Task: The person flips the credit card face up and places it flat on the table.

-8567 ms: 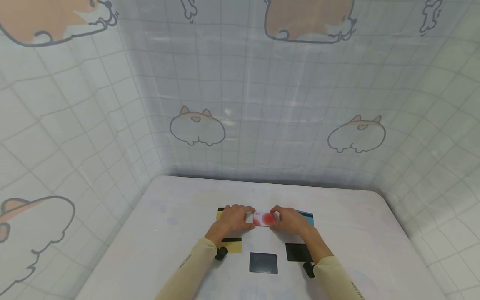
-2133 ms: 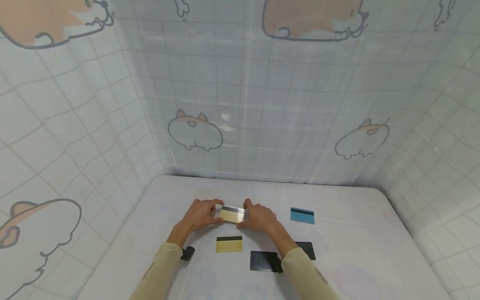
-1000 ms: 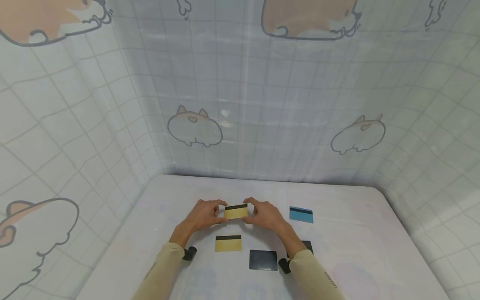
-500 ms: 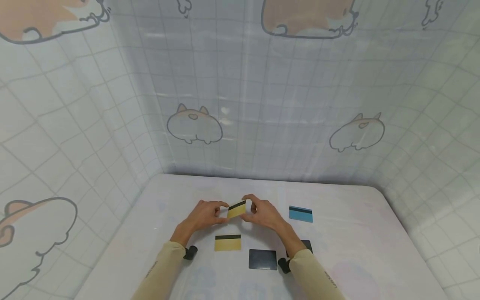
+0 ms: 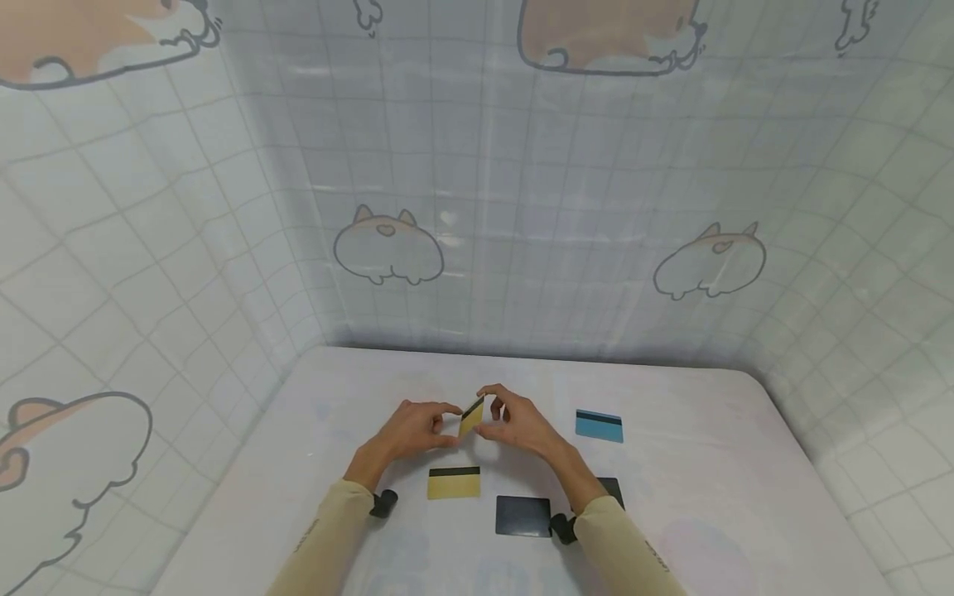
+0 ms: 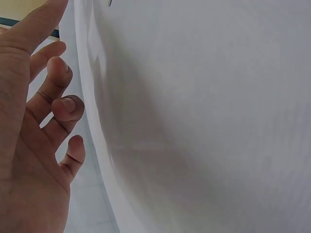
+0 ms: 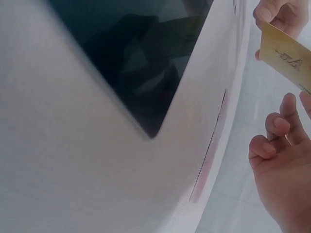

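Note:
A gold card [image 5: 471, 416] with a dark stripe is held above the table between both hands, tilted steeply with its right end higher. My left hand [image 5: 413, 429] pinches its left end between thumb and forefinger, the other fingers loosely curled. At the opposite end, my right hand [image 5: 522, 424] grips it the same way. The right wrist view shows script lettering on the other face of the gold card [image 7: 286, 57], with the left hand [image 7: 287, 17] at its far end. In the left wrist view only a corner of the card shows behind the left hand [image 6: 34, 136].
Another gold card [image 5: 454, 483] lies nearer on the white table [image 5: 358, 385]. To its right are a black card [image 5: 523, 516] and a second dark card [image 5: 613, 490], partly behind the right arm. A blue striped card [image 5: 599, 426] lies farther right. A pinkish card [image 7: 209, 160] shows edge-on.
Earlier both hands were at a white card with a red circle. Later they hold the gold card raised from the table's left. Over the last second it has turned from nearly flat-on to steeply angled.

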Available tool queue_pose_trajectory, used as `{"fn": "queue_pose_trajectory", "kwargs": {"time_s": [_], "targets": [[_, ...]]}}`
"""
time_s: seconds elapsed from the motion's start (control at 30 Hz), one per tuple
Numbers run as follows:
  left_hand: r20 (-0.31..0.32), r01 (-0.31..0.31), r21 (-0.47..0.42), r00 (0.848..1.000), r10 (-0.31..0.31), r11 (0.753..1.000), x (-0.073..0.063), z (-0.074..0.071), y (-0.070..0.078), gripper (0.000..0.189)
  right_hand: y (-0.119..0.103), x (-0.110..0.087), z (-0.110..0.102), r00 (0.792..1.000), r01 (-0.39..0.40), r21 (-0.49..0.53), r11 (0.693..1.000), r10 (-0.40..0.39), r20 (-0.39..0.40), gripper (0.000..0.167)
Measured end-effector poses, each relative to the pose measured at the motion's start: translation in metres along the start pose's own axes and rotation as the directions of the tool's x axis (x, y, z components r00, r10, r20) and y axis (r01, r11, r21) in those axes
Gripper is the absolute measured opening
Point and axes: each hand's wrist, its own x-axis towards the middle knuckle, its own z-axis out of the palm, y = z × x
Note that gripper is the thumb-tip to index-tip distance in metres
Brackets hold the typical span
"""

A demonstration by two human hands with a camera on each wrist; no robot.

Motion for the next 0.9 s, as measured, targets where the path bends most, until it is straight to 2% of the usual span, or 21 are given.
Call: {"fn": "queue_pose_trajectory", "kwargs": {"time_s": [0.27, 0.53, 0.7, 0.9], "targets": [[0.012, 0.004, 0.018, 1.000, -0.004, 1.000, 0.0020, 0.0024, 0.0047, 0.054, -0.0024, 0.0010, 0.0025, 0.999, 0.032, -0.008, 0.999, -0.032, -0.034, 0.058], [0.003, -0.046, 0.018, 0.999, 0.046, 0.999, 0.0027, 0.0015, 0.0074, 0.052, -0.0064, 0.0011, 0.0036, 1.000, 0.014, 0.055, 0.998, -0.014, -0.008, 0.057], [0.009, -0.033, 0.019, 0.999, 0.033, 0.999, 0.0041, 0.0029, 0.0062, 0.054, -0.0047, 0.0024, 0.0040, 1.000, 0.015, 0.066, 0.998, -0.015, 0.001, 0.052], [0.011, -0.016, 0.008, 1.000, 0.016, 1.000, 0.0053, 0.0026, 0.0039, 0.054, 0.0003, 0.0036, 0.0036, 0.999, 0.026, 0.044, 0.999, -0.025, -0.033, 0.054]]}}
